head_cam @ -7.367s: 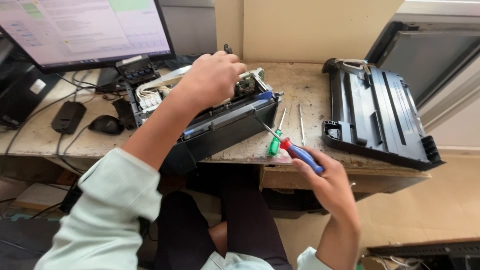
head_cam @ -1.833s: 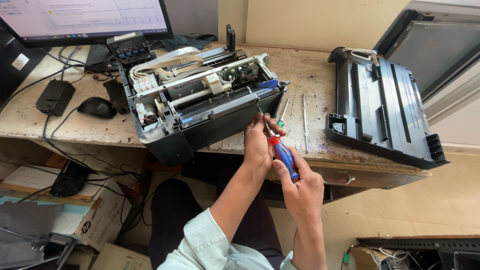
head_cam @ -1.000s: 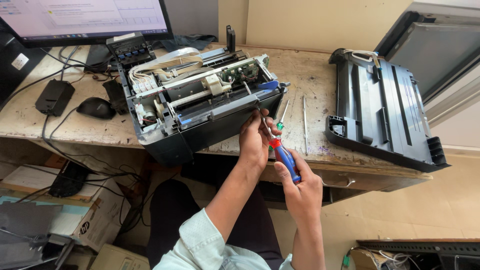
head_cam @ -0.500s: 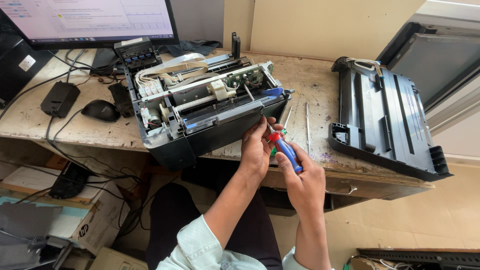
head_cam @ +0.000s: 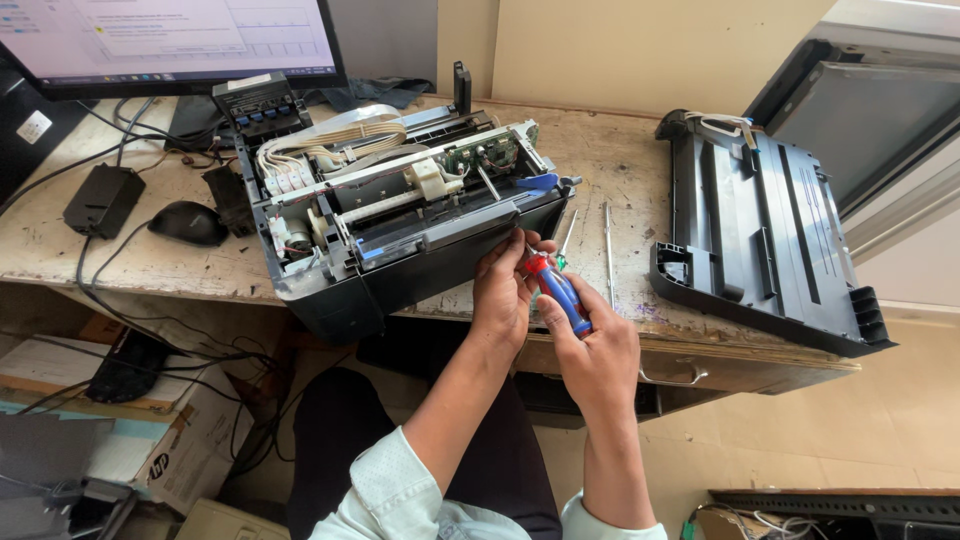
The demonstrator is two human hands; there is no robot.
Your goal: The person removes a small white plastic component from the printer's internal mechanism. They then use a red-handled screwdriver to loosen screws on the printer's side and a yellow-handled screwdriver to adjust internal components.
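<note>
A: Right hand (head_cam: 598, 352)?
B: Fist wrapped round red-and-blue screwdriver (head_cam: 556, 290), tip toward opened printer (head_cam: 400, 230) just ahead.
A: Left hand (head_cam: 503, 292)?
B: Fingers curled, pinching the screwdriver's front end, touching the printer's lower edge. Black cover (head_cam: 765, 240) well right.

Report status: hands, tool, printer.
Right hand holds screwdriver. Left hand steadies its tip at open printer. Nothing blocking.
</note>
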